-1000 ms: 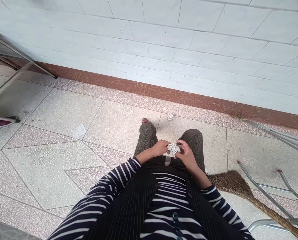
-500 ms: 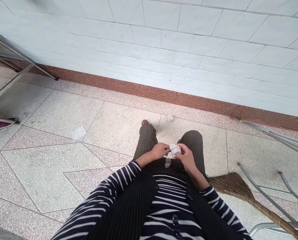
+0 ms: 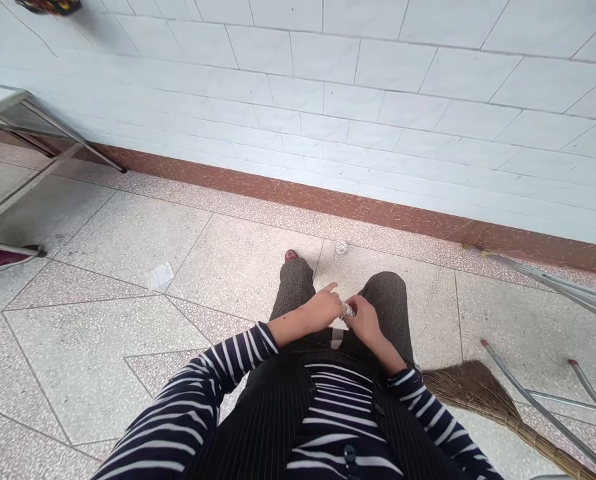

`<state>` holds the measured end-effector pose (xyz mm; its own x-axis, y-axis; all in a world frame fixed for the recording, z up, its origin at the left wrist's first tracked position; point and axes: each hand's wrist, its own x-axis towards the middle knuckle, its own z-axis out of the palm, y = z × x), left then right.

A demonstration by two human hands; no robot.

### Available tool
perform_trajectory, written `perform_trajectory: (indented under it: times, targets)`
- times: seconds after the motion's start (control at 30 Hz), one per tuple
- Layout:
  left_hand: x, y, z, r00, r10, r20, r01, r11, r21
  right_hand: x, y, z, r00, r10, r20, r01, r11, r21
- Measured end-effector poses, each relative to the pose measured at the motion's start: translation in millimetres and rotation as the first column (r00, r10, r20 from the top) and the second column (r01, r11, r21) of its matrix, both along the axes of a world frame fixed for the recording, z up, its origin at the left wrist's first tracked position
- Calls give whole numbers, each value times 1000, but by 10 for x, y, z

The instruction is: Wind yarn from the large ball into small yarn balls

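A small wound ball of white cord [image 3: 348, 311] sits between my hands above my lap, mostly covered by fingers. My right hand [image 3: 367, 321] is closed around it from the right side. From the left, my left hand [image 3: 324, 309] meets the ball with its index finger pointing forward. Its other fingers are curled in at the cord; the strand in them is too fine to make out clearly. A second white cord ball [image 3: 341, 248] lies on the floor beyond my knees, with a faint strand coming back toward me.
A straw broom [image 3: 471, 387] lies right of my leg, near metal tube legs [image 3: 518, 387]. More metal tubing [image 3: 553, 273] rests by the tiled wall [image 3: 358, 120]. A white paper piece [image 3: 160, 276] lies on the floor. At left stand a metal-framed table [image 3: 43, 140] and another person's shoe [image 3: 3, 259].
My left hand has moved over the cord ball, its index finger now stretched forward. My right hand has turned and covers more of the ball. The view has tilted slightly upward.
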<state>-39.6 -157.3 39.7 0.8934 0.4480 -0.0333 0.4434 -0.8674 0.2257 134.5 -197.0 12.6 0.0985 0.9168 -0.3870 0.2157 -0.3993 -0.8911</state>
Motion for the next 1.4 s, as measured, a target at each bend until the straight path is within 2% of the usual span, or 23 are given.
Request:
perform_trajectory:
  times: [0.13,0.23,0.3,0.37,0.43,0.47,0.53,0.67,0.77,0.83,0.93,1.0,1.1,1.17,1.27,1.4]
  targets:
    - [-35,198,-44,996,-29,81,30,999,-15,-16,-154,134,980,121,-159,-133,989,-67]
    - [-58,276,-135,990,76,117,-59,988,-140,82,-237,283,945,115,-305,-154,982,-107]
    - [-48,277,-207,970,198,144,-155,951,-268,156,-252,376,930,64,-361,-113,987,-115]
    - [-14,233,-280,936,318,148,-236,884,-404,212,-220,434,924,16,-383,-61,992,-107]
    - [34,153,-341,911,395,118,-290,818,-496,244,-141,442,930,-36,-367,6,996,-84]
    - [57,104,-362,908,406,102,-301,802,-516,256,-88,428,937,-67,-342,47,997,-68]
    - [89,7,-374,918,385,94,-291,816,-500,280,33,375,957,-133,-256,130,991,-27]
    - [87,-116,-282,947,297,125,-244,914,-324,322,241,229,976,-218,7,217,974,66]
    - [83,-100,-175,969,231,84,-214,962,-170,267,308,110,971,-187,147,175,980,94]
    - [90,-43,-121,988,149,38,-145,986,-84,188,301,33,980,-103,168,93,994,65]
    - [72,70,-75,999,26,20,-26,999,-41,97,223,-38,992,80,97,-76,996,-44]
    - [32,132,-57,998,-10,59,13,999,-48,98,142,-30,983,184,-14,-184,975,-127]
    - [-30,174,-51,991,-14,132,24,997,-76,170,16,67,941,257,-220,-303,930,-207]
    - [-43,180,-75,989,3,146,13,994,-110,220,-57,163,907,259,-331,-339,917,-212]
    - [-24,188,-175,985,107,133,-78,976,-203,245,-137,299,889,197,-413,-289,941,-174]
    - [20,185,-356,946,288,147,-214,897,-386,236,-151,430,906,41,-421,-87,992,-91]
